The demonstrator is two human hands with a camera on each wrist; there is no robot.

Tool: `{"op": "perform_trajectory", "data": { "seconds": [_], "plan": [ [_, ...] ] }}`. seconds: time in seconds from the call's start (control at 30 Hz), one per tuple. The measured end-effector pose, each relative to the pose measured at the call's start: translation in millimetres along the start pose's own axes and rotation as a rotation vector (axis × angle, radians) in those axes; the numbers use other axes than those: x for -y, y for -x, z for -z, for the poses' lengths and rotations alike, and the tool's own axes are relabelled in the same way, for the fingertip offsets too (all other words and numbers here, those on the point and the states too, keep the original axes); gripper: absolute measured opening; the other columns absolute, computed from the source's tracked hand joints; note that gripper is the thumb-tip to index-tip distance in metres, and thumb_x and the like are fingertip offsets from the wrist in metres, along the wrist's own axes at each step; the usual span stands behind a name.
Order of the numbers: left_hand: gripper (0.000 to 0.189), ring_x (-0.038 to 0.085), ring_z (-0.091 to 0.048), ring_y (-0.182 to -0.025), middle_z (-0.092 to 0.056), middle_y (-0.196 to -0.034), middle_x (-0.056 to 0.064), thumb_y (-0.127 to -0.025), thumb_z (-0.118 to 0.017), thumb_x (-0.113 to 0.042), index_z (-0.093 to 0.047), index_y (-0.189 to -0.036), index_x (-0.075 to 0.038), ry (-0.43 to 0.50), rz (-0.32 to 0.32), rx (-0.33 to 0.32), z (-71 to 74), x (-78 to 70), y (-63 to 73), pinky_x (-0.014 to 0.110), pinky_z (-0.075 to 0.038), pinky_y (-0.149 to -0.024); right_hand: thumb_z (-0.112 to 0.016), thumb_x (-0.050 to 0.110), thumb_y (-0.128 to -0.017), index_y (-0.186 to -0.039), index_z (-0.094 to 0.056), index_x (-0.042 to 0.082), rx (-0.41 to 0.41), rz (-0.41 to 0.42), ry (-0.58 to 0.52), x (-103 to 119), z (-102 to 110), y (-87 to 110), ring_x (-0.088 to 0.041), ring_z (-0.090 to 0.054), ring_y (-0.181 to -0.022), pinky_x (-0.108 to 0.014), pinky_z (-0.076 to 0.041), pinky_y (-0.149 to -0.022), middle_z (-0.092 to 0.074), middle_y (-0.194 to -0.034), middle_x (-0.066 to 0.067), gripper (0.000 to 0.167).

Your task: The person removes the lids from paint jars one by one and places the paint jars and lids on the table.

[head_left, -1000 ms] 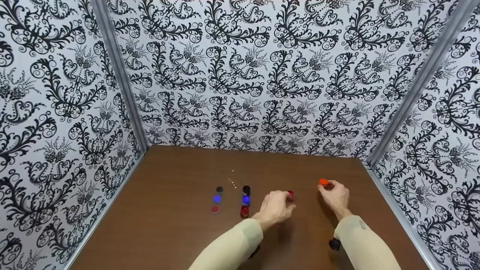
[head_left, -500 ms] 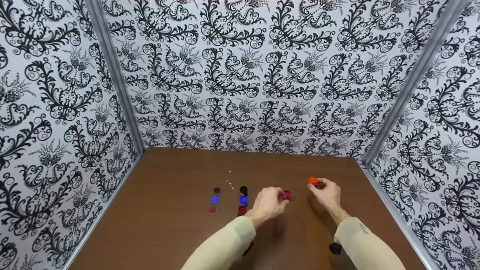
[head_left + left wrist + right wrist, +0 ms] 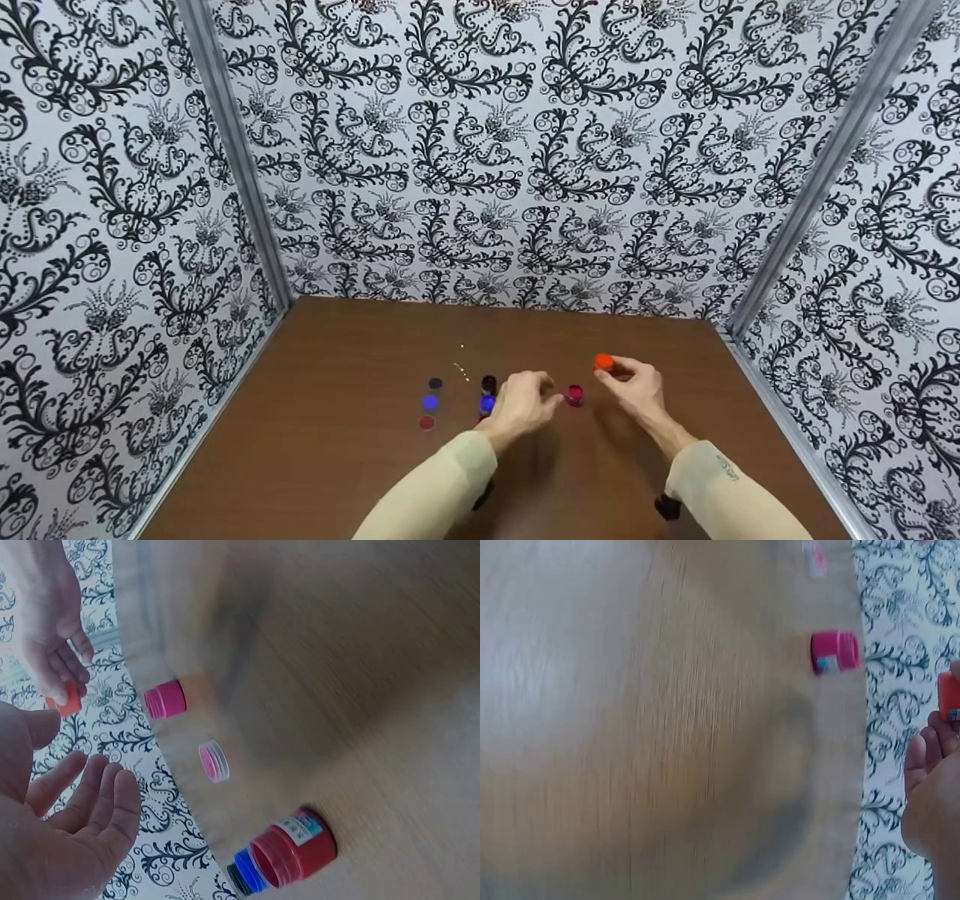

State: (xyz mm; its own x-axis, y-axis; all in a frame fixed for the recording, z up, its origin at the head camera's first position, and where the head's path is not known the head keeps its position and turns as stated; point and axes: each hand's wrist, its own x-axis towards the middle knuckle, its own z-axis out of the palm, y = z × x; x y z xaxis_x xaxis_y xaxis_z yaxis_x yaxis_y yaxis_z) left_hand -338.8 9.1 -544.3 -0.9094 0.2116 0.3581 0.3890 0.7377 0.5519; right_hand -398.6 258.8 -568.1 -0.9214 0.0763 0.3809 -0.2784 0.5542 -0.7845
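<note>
My right hand [image 3: 637, 390] pinches a small orange paint jar [image 3: 604, 363] above the table; the jar also shows in the right wrist view [image 3: 949, 696]. An uncapped pink jar [image 3: 574, 395] stands on the table between my hands. My left hand [image 3: 523, 403] hovers left of it, fingers loosely bent and holding nothing. Below those fingers, in the left wrist view, a pink lid with a clear rim [image 3: 214, 761] lies on the table. Beyond it stand a red jar [image 3: 294, 847], a blue jar [image 3: 250, 870] and a black jar [image 3: 238, 879], partly hidden behind one another.
Left of the jars lie a black lid [image 3: 435, 383], a blue lid [image 3: 430, 403] and a red lid [image 3: 427, 423] in a column. Small pale bits [image 3: 462, 370] lie behind them. Patterned walls [image 3: 480, 150] enclose the brown table [image 3: 337, 465] at the back and sides.
My left hand has drawn left, away from the pink jar, and its fingers have loosened. My right hand has brought the orange jar left, closer to the pink jar.
</note>
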Motion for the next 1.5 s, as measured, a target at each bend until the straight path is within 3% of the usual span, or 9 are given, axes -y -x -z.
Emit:
{"op": "perform_trajectory", "data": {
  "seconds": [0.13, 0.37, 0.53, 0.8, 1.0, 1.13, 1.23, 1.33, 1.5],
  "plan": [
    [0.026, 0.017, -0.078, -0.088, -0.085, -0.099, 0.004, -0.102, -0.082, -0.033, -0.085, -0.112, -0.010, 0.037, 0.011, -0.008, 3.5, 5.0, -1.6, 0.033, -0.064, -0.079, -0.094, 0.013, -0.090, -0.121, -0.086, 0.002, 0.041, 0.009, -0.048, 6, -9, 9.1, -0.013, -0.081, -0.087, -0.010, -0.056, -0.078, -0.086, -0.110, -0.022, 0.034],
    [0.025, 0.022, -0.081, -0.093, -0.087, -0.103, 0.006, -0.102, -0.082, -0.032, -0.084, -0.115, -0.011, 0.123, 0.045, -0.008, 12.0, 12.9, -5.2, 0.032, -0.065, -0.086, -0.093, 0.006, -0.089, -0.117, -0.086, 0.001, 0.103, 0.035, -0.126, 16, -25, 24.1, -0.019, -0.083, -0.089, -0.019, -0.063, -0.082, -0.086, -0.107, -0.021, 0.029],
    [0.037, 0.026, -0.083, -0.099, -0.087, -0.109, 0.009, -0.101, -0.082, -0.036, -0.081, -0.126, -0.009, 0.191, 0.056, -0.008, 18.8, 18.7, -5.0, 0.034, -0.066, -0.089, -0.090, 0.003, -0.092, -0.120, -0.084, -0.004, 0.210, 0.108, -0.196, 26, -33, 30.2, -0.006, -0.078, -0.086, -0.018, -0.062, -0.081, -0.084, -0.109, -0.024, 0.029],
    [0.052, 0.033, -0.081, -0.103, -0.081, -0.115, 0.016, -0.098, -0.085, -0.038, -0.077, -0.137, -0.006, 0.285, -0.028, 0.044, 28.1, 26.0, -0.3, 0.033, -0.065, -0.090, -0.084, 0.001, -0.096, -0.123, -0.080, -0.009, 0.380, 0.231, -0.309, 37, -41, 35.9, -0.002, -0.073, -0.088, -0.021, -0.063, -0.081, -0.083, -0.109, -0.029, 0.028],
    [0.048, 0.018, -0.077, -0.093, -0.076, -0.113, 0.014, -0.097, -0.087, -0.031, -0.078, -0.138, -0.009, 0.358, -0.089, 0.065, 33.6, 31.2, 2.8, 0.028, -0.064, -0.083, -0.081, -0.004, -0.097, -0.120, -0.079, -0.013, 0.451, 0.338, -0.382, 39, -48, 35.1, -0.002, -0.075, -0.088, -0.022, -0.065, -0.080, -0.085, -0.106, -0.019, 0.025],
    [0.043, 0.007, -0.070, -0.088, -0.074, -0.110, 0.010, -0.097, -0.087, -0.028, -0.081, -0.135, -0.009, 0.375, -0.123, 0.085, 39.4, 30.9, 4.8, 0.022, -0.060, -0.080, -0.078, -0.007, -0.098, -0.120, -0.077, -0.016, 0.513, 0.382, -0.421, 44, -49, 33.9, -0.002, -0.077, -0.092, -0.023, -0.066, -0.083, -0.084, -0.109, -0.022, 0.024],
    [0.040, 0.003, -0.067, -0.086, -0.074, -0.108, 0.011, -0.097, -0.086, -0.025, -0.082, -0.132, -0.008, 0.398, -0.140, 0.110, 42.3, 31.0, 6.5, 0.020, -0.058, -0.079, -0.077, -0.008, -0.098, -0.116, -0.079, -0.014, 0.538, 0.410, -0.432, 50, -48, 34.4, 0.000, -0.077, -0.094, -0.023, -0.066, -0.085, -0.083, -0.106, -0.019, 0.019],
    [0.037, 0.001, -0.063, -0.085, -0.074, -0.106, 0.010, -0.096, -0.086, -0.023, -0.083, -0.130, -0.010, 0.418, -0.141, 0.135, 43.4, 32.7, 7.6, 0.019, -0.057, -0.078, -0.076, -0.009, -0.098, -0.112, -0.079, -0.013, 0.552, 0.422, -0.452, 52, -48, 35.9, -0.001, -0.077, -0.095, -0.023, -0.066, -0.087, -0.083, -0.104, -0.004, 0.014],
    [0.036, 0.000, -0.063, -0.084, -0.075, -0.108, 0.008, -0.096, -0.087, -0.022, -0.083, -0.130, -0.011, 0.454, -0.126, 0.184, 45.6, 34.2, 8.6, 0.019, -0.056, -0.078, -0.074, -0.009, -0.100, -0.114, -0.077, -0.017, 0.589, 0.415, -0.494, 53, -46, 38.1, -0.001, -0.078, -0.098, -0.021, -0.066, -0.088, -0.082, -0.107, 0.003, 0.016]
  ]
}}
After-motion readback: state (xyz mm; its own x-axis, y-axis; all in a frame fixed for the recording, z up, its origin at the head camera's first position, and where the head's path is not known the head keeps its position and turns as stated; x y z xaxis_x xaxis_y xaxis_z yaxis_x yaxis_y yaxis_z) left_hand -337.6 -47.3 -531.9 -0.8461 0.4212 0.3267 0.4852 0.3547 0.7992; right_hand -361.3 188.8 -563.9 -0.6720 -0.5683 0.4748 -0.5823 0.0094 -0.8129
